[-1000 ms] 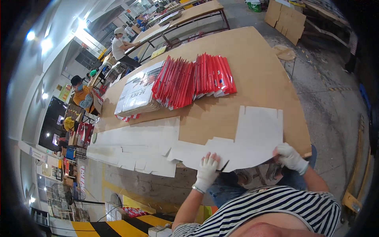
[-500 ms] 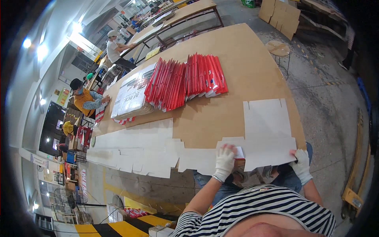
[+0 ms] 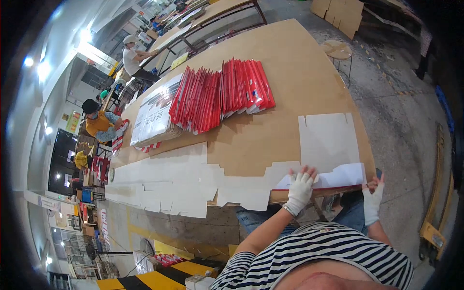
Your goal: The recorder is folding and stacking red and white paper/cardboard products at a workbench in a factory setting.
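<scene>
A flat cardboard box blank lies at the right of the table, its near flap folded over with a red fold line along the table's front edge. My left hand, in a white fingerless glove, presses on the left part of that flap with its fingers spread. Nothing is held in it. My right hand, gloved the same way, is beside the flap's right end with fingers apart and empty. Leftward along the table's near edge lie more overlapping white cardboard blanks.
Red folded card pieces stand in a row on the brown tabletop, next to a stack of flat printed cartons. A co-worker stands at the table's far left. A round stool stands beyond the right edge.
The near flap has been folded away from me onto the blank. My left hand has moved right onto it and spread its fingers; the right hand has let go of the edge.
</scene>
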Motion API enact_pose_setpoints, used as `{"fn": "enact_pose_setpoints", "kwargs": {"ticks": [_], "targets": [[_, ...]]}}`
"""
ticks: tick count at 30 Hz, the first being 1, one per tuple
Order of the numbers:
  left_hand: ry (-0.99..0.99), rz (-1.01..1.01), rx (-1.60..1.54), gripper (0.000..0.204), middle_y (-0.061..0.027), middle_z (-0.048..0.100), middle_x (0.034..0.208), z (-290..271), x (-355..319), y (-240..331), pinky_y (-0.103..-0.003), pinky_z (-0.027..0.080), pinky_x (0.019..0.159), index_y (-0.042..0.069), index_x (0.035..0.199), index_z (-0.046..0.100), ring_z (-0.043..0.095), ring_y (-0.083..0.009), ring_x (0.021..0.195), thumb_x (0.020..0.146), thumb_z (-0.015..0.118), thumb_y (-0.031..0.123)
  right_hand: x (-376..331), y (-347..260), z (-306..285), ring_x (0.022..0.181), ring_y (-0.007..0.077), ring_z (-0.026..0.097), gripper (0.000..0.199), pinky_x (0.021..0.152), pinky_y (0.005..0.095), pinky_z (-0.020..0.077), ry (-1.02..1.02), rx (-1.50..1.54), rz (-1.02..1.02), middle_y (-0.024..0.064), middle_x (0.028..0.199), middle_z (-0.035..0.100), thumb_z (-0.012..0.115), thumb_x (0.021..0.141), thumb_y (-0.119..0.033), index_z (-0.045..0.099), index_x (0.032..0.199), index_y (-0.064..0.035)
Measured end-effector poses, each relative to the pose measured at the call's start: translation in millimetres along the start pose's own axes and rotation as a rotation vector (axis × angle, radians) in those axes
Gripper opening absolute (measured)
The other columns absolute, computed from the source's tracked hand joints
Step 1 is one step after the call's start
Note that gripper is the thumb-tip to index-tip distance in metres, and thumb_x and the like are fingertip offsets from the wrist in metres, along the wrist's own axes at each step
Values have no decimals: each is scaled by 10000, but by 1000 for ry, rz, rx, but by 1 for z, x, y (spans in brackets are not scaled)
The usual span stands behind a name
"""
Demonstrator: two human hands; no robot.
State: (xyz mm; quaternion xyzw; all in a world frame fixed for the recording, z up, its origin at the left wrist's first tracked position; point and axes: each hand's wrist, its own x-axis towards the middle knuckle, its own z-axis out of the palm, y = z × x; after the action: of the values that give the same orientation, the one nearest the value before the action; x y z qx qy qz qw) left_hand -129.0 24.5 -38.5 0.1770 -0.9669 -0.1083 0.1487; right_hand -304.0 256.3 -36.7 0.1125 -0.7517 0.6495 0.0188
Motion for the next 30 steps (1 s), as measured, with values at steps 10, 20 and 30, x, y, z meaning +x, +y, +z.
{"fn": "enact_pose_setpoints", "kwargs": {"ticks": [10,20,30], "targets": [[-268,396,22,818,-143,262,1565,9,20,65,-612,106,1154,-13,1457,339,248,-287,1445,814,588,427,-77,-1,38,850,109,616,300,699,280,504,-525,418,765,19,1018,657,641,928,-226,611,1149,-25],[-326,200,-43,935,-146,237,1570,-16,4,46,-585,100,1164,28,1494,269,184,-319,1465,761,667,450,17,-25,39,886,393,594,259,782,465,483,-312,-596,-738,207,997,614,663,827,-116,640,1061,-7],[-722,27,-27,863,-202,388,1459,-85,-27,16,-526,175,1161,2,1402,414,299,-357,1395,737,717,461,35,-8,76,1295,328,487,505,1085,471,367,-776,-645,-1004,145,1381,526,541,814,-70,546,1319,-52]]}}
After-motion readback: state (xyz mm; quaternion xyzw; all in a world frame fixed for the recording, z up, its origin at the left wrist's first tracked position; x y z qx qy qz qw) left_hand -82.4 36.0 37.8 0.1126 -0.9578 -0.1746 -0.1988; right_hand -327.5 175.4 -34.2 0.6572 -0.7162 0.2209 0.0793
